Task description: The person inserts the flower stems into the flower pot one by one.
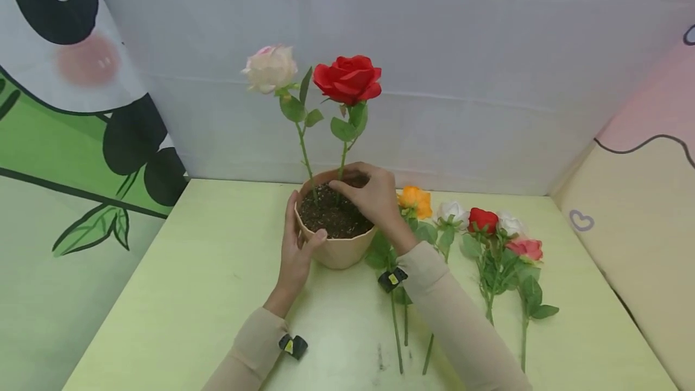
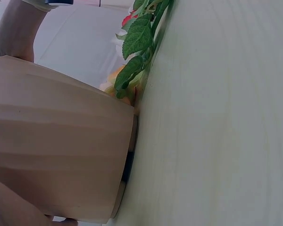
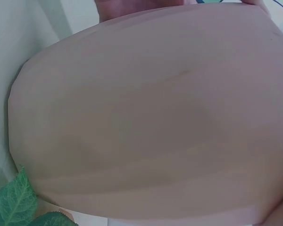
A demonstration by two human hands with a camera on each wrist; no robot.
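A beige faceted flower pot stands upright on the table, filled with dark soil. My left hand holds its left side, thumb at the rim and fingers along the outer wall. In the left wrist view, part of that hand lies against the pot. A red rose and a pale pink rose rise from the soil on green stems. My right hand reaches over the rim and pinches the red rose's stem low down, thumb in front of it. The pot's wall fills most of the right wrist view.
To the right on the table lie several loose flowers: an orange rose, a white one, a red one and a coral one. My right forearm crosses over some stems. A pale cloth wall stands behind.
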